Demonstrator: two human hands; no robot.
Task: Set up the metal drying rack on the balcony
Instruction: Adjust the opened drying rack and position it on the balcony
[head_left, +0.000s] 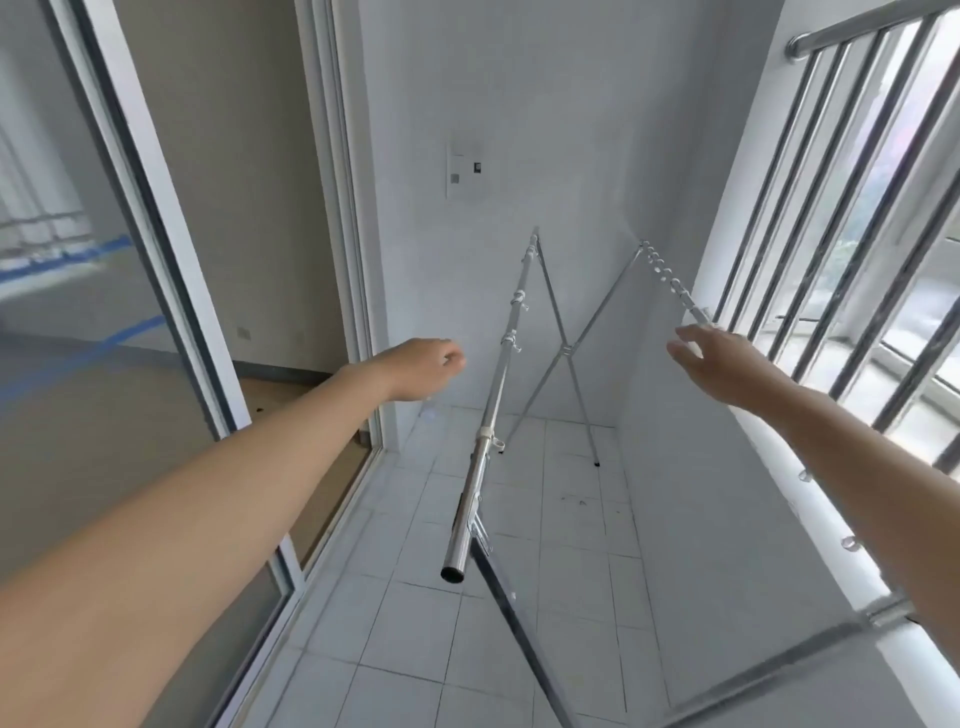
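Reaching for drying rack (540, 358): left hand (421, 366) loosely curled, empty, beside left rail (493, 395); right hand (727, 364) spread, apparently just short of right rail (670, 283). Grasp both rails level, spread evenly.

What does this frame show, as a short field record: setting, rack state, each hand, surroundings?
setting: tiled balcony floor
rack: metal drying rack standing unfolded on crossed legs, two top rails
near rail: left rail, open tube end toward camera
left hand: open, in the air beside the left rail, not touching
right hand: open, fingers spread, at the right rail; contact unclear
surroundings: railing right, sliding glass door left
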